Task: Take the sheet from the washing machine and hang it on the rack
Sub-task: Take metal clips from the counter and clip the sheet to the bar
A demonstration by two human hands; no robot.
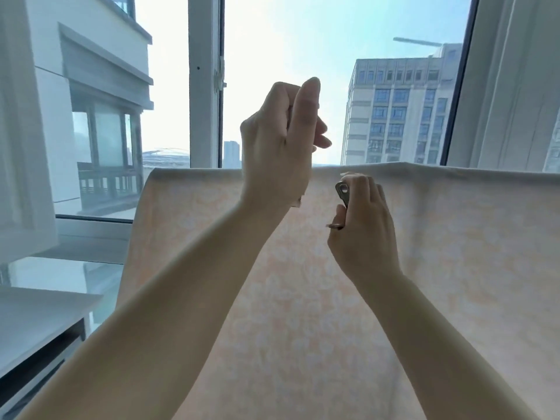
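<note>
Two bare forearms are reaching up and forward from the bottom edge of the view, crossing in front of a pale peach sheet [439, 253] with a faint floral pattern. That sheet is hanging over a straight horizontal line at about mid-height, its folded top edge running from left of centre to the right border and its cloth falling flat toward the camera side; whatever is carrying it is hidden under the fold. The left hand [281, 140] is rising above the top edge of the sheet, seen from the back, with the index finger pointing upward and the other fingers bending loosely toward the thumb; whether that grip is pinching something small cannot be told, as the palm side is facing away. The right hand [362, 216] is sitting lower, just under the top fold and against the cloth, its fingers curling round a metal clothes peg [342, 194] whose grey end is sticking out above the knuckles. Whether the peg is already biting the cloth cannot be told. Behind the sheet a tall window frame [204, 86] is dividing the glass, and pale apartment buildings [400, 110] are standing outside under a bright hazy sky. A white shelf [36, 316] is jutting in at lower left.
</note>
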